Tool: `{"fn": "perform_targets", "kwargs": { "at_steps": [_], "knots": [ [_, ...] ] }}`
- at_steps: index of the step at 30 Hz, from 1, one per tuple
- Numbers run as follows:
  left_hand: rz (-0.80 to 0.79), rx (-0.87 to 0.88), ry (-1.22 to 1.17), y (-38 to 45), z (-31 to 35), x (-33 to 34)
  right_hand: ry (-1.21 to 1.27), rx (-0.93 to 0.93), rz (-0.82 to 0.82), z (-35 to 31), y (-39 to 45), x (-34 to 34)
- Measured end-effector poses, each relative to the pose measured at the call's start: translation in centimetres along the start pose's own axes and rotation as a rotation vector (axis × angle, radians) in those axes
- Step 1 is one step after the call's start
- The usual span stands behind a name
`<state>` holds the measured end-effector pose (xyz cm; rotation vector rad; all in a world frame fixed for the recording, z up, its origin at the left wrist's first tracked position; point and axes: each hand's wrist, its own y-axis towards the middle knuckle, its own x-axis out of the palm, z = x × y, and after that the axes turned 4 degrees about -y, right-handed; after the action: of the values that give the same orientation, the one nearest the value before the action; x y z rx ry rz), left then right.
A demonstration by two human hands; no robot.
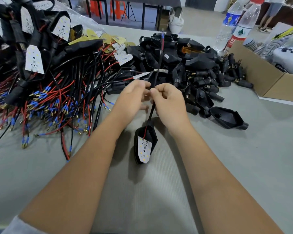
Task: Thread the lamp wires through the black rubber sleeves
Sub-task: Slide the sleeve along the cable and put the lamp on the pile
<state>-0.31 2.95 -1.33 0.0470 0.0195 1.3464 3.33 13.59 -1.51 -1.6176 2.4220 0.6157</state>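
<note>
Both hands meet above the middle of the grey bench (pixel 227 166). The left hand (pixel 132 97) and the right hand (pixel 167 100) have their fingers curled, and each pinches the same thin black wire (pixel 156 76) with the fingertips, the two hands almost touching. The wire goes up from the hands, and its top end shows a red part and a blue tip. Below the hands the wire goes down into a black lamp housing (pixel 145 144), which hangs just over the bench with a white LED board (pixel 144 151) on its face. I cannot tell if a rubber sleeve is between the fingers.

On the left lies a big pile of finished lamps with red and black wires (pixel 57 102). Behind the hands is a heap of empty black housings and rubber sleeves (pixel 201 71). On the right stand a cardboard box (pixel 260 78) and two plastic bottles (pixel 238 26).
</note>
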Motion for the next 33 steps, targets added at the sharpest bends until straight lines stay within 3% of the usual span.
{"fn": "perform_targets", "kwargs": {
  "at_steps": [7,12,18,23,26,29,33],
  "knots": [
    [0.003,0.039,-0.143,-0.1,0.0,-0.7,-0.11,-0.079,-0.194,0.1,-0.7,1.3],
    [0.022,0.092,-0.224,0.5,-0.5,-1.1,-0.155,-0.111,-0.21,0.0,-0.9,1.4],
    [0.124,0.068,-0.228,0.7,-0.5,-0.8,-0.235,-0.102,0.048,0.1,-0.9,-0.2],
    [0.086,0.082,-0.126,0.8,-0.9,-0.4,-0.125,0.038,0.226,-0.3,-0.3,-2.2],
    [0.062,0.076,-0.029,1.1,-1.3,-0.3,-0.137,-0.003,0.311,-1.7,0.8,-4.4],
    [0.052,0.085,0.054,1.2,-1.5,-0.4,-0.332,0.012,0.344,-2.2,2.9,-7.7],
    [0.023,0.104,0.142,0.8,-1.7,-0.1,-0.747,0.336,0.14,-0.1,5.4,-11.1]
  ]
}}
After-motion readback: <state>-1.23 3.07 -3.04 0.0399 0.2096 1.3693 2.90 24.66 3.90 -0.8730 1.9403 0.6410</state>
